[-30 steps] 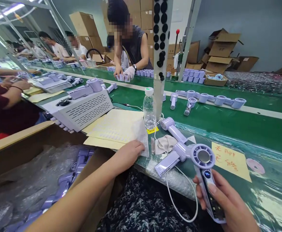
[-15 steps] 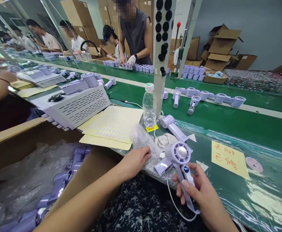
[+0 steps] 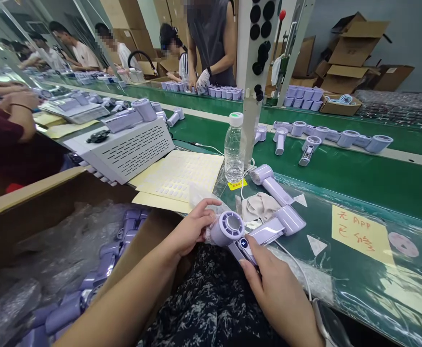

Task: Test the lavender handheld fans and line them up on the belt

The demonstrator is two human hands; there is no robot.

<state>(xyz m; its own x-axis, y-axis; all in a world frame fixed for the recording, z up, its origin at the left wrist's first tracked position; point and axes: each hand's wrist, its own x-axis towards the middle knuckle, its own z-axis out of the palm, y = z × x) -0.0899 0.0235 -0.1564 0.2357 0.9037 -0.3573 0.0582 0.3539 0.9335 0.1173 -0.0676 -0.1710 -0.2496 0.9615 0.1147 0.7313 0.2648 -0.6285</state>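
Note:
A lilac handheld fan (image 3: 229,229) is in my right hand (image 3: 276,284), its handle gripped low and its round head pointing up and left. My left hand (image 3: 192,229) is at the back of the fan head, its fingers bent around a clear plastic bag (image 3: 204,193). Bits of plastic show against the fan's rear, but how far the bag covers it is hidden. Just beyond, a second lilac fan (image 3: 281,224) lies on the table beside a crumpled beige cloth (image 3: 259,207). Another lilac fan (image 3: 272,183) lies behind that cloth.
A water bottle (image 3: 234,149) stands by the white post (image 3: 251,86). Yellow sticker sheets (image 3: 182,176) and a grey vented box (image 3: 124,149) are at left. Below, a carton (image 3: 33,190) holds lilac fans and plastic. Fans line the green conveyor (image 3: 388,173); co-workers sit and stand beyond.
My right hand has brought the fan left, tilting its head toward my left hand, which now meets it with the plastic. The second fan behind it is more exposed. The view has shifted slightly.

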